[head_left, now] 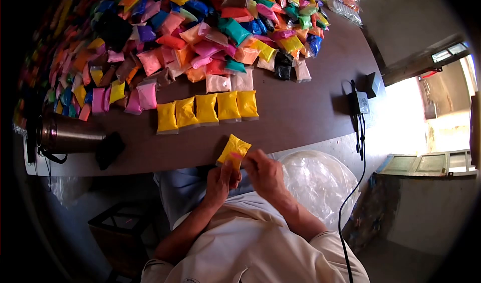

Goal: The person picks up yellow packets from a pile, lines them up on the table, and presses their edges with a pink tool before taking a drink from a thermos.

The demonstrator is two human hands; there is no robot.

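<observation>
My left hand (221,180) grips the lower end of a small yellow packet (235,146), held tilted over the table's front edge. A small pink patch shows at the packet's lower part, by the fingers. Close beside it, my right hand (265,172) is closed with its fingertips pinched together near the packet's right side; what they hold, if anything, is hidden. Just beyond, several yellow packets (206,108) lie side by side in a row on the brown table (295,112).
A large heap of colourful packets (210,42) covers the table's far and left parts. At left lies a metal flask (72,134) near a black object (109,150). A black power adapter (359,102) with a cable sits at right. A clear plastic bag (318,182) is beside my lap.
</observation>
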